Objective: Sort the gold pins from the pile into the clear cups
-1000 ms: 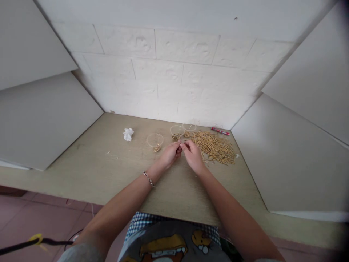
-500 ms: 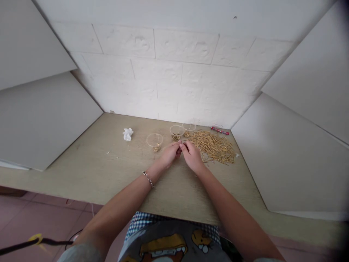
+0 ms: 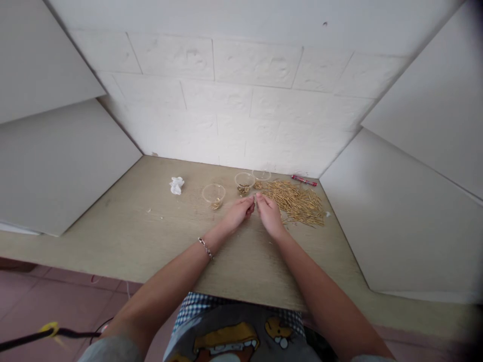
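Hands draw slightly apart: left hand [image 3: 239, 211] and right hand [image 3: 269, 213] angle inward, fingertips pinched, any held part too small to identify; golden pins [image 3: 296, 202] lie piled beside the right hand; left cup [image 3: 209, 200] and middle cup [image 3: 239, 184] contain small metallic parts

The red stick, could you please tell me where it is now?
In the head view, the red stick lies to the right, just behind the gold pile, near the foot of the white wall.
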`<state>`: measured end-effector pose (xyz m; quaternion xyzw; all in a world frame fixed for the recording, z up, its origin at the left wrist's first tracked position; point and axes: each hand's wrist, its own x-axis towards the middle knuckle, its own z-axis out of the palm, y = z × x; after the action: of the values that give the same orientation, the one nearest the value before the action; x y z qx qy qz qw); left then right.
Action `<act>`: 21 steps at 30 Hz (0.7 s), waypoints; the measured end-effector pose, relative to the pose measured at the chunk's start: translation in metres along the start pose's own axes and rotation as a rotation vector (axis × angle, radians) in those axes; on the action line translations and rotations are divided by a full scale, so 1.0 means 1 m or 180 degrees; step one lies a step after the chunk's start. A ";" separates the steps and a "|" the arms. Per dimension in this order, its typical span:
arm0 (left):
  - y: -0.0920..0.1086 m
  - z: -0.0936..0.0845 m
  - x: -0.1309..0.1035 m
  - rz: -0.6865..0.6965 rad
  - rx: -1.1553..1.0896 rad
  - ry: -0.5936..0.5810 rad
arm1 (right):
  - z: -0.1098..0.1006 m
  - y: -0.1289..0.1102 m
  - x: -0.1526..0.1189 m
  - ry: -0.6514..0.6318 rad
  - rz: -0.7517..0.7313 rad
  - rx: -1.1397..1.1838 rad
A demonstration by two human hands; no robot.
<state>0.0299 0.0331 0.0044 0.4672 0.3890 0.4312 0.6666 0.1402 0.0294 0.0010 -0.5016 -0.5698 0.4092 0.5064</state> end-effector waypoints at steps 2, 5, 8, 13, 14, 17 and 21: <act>0.000 0.000 0.000 0.0022 0.0041 -0.0008 | 0.000 0.003 0.001 0.0002 0.0060 0.0021; 0.000 0.000 -0.001 0.0033 0.0078 -0.0026 | 0.000 0.006 0.002 0.0029 0.0123 0.0016; -0.001 -0.001 0.000 0.0025 0.0066 -0.0035 | 0.000 0.009 0.003 0.0037 0.0137 0.0039; 0.000 0.000 -0.001 0.0037 0.0013 -0.0081 | 0.000 0.013 0.004 0.0038 0.0313 0.0106; 0.001 0.000 -0.001 0.0043 0.0008 -0.0083 | 0.000 0.013 0.004 -0.0003 0.0364 0.0151; 0.002 0.001 -0.002 0.0061 0.0040 -0.0071 | 0.000 0.012 0.003 -0.0163 0.0502 0.0340; 0.002 0.000 -0.001 0.0097 0.0070 -0.0092 | 0.001 0.008 0.003 -0.0279 0.0632 0.0487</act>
<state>0.0291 0.0322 0.0064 0.4866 0.3768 0.4302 0.6604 0.1409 0.0332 -0.0065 -0.4971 -0.5060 0.5211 0.4747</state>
